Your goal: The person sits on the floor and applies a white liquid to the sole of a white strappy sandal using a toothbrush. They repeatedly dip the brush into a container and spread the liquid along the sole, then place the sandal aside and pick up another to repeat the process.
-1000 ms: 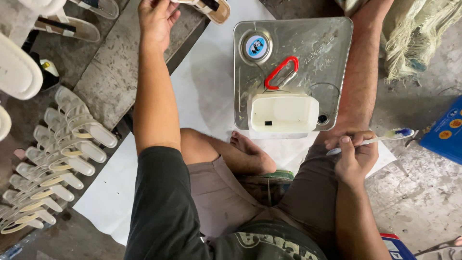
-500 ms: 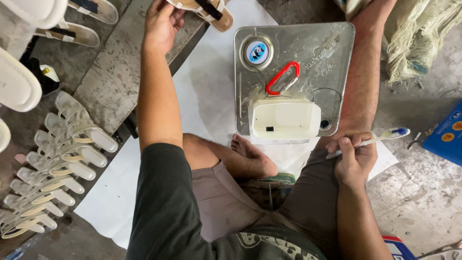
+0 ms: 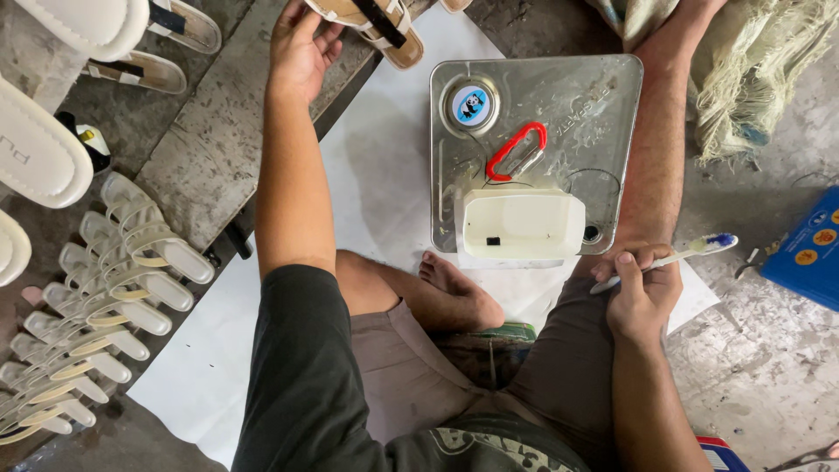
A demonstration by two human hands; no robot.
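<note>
My left hand [image 3: 300, 45] reaches to the top of the view and grips a cream sandal [image 3: 367, 22] with a dark strap by its left end. Resting on my right thigh, my right hand [image 3: 642, 293] holds a white toothbrush [image 3: 669, 260] whose blue bristles point right. Between my arms stands a square metal tin [image 3: 594, 105] with a round blue-and-white cap and a red handle. A white plastic tub [image 3: 523, 225] sits on the tin's near edge. I sit cross-legged on a white sheet [image 3: 376, 175], one bare foot [image 3: 459, 284] tucked in.
A row of several cream strappy sandals [image 3: 105, 288] lies on the left floor. White soles [image 3: 39, 153] and more sandals [image 3: 140, 70] lie at upper left. A blue box [image 3: 808, 249] sits at right, frayed sacking [image 3: 752, 70] at upper right.
My left hand has closed on the cream sandal at the top and drawn it slightly nearer. The right hand with the toothbrush has stayed on my thigh.
</note>
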